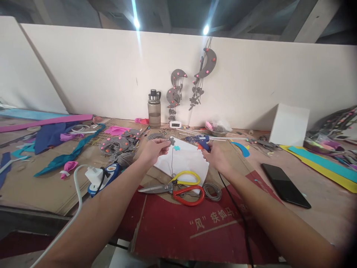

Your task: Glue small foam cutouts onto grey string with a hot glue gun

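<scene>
Between its fingertips my left hand (156,149) pinches a small grey felt flower (172,141), with a grey cord (172,162) hanging down from it. My right hand (216,155) is wrapped round a blue glue gun (203,141) with an orange part, its nozzle side pointing left. Below both hands lies a white sheet (187,158), with a small turquoise flower (176,148) on it. Scissors (170,188) with one yellow and one red handle rest at the sheet's near edge, blades to the left. A coil of grey cord (212,191) sits beside them.
A bottle (154,111) and a small digital display (175,124) stand at the back. Grey moon ornaments (208,65) hang on the white wall. A phone (285,185) lies right; a power strip (111,173) and felt pieces (63,160) lie left. Red cardboard (167,230) is nearest.
</scene>
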`<state>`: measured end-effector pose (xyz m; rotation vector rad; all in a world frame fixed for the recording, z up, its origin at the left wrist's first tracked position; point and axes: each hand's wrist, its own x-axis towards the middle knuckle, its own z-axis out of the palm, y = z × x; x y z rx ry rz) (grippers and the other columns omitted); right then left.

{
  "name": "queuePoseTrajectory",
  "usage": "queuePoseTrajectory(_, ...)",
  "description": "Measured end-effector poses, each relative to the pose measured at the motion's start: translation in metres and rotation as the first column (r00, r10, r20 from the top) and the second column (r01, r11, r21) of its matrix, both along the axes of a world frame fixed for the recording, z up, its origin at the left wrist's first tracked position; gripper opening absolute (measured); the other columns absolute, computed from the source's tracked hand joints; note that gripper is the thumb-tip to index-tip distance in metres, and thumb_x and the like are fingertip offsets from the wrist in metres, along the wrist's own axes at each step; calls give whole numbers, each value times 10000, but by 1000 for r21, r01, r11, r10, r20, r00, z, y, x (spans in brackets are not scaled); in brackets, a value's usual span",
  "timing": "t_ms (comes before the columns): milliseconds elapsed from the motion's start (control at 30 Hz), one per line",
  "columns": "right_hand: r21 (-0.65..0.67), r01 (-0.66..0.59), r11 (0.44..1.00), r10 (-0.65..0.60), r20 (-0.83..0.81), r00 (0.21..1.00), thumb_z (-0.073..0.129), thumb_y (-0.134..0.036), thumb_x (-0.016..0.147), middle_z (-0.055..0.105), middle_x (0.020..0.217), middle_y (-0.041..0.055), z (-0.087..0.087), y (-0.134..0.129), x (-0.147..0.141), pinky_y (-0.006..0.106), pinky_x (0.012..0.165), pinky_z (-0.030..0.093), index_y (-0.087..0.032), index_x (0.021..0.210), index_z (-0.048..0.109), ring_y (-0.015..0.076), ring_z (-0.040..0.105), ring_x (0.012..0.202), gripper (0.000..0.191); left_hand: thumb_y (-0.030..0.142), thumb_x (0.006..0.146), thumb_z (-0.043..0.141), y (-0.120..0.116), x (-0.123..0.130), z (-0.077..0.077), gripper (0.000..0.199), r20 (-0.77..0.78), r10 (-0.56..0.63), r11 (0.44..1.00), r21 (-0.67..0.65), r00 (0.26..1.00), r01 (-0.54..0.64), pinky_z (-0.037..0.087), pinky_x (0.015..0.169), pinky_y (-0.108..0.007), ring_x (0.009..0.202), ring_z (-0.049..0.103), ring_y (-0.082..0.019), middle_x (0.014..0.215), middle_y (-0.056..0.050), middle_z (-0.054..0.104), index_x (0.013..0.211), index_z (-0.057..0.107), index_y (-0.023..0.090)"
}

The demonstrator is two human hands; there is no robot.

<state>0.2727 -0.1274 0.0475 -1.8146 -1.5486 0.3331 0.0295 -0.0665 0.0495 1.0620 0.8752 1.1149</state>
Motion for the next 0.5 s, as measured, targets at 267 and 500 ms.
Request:
queuePoseTrajectory(267,214,-153,965,224,-365,904,496,-363,809,582,847,17,6,-14,-23,291,668,445,-204,981,497,159,543,746,234,209,656,750,-2,1,2,168,72,-13,999,-49,997,17,482,596,-238,578,559,-89,647,-47,619,721,651,90)
queuePoseTrajectory(500,246,-230,942,336,-647,684,613,-364,749,580,969,9,0,-29,-30,283,604,510,-210,990,442,120,602,708,333,231,641,766,-3,2,1,195,62,-2,998,-69,998,7,473,553,-225,559,560,-88,669,-61,636,722,651,96)
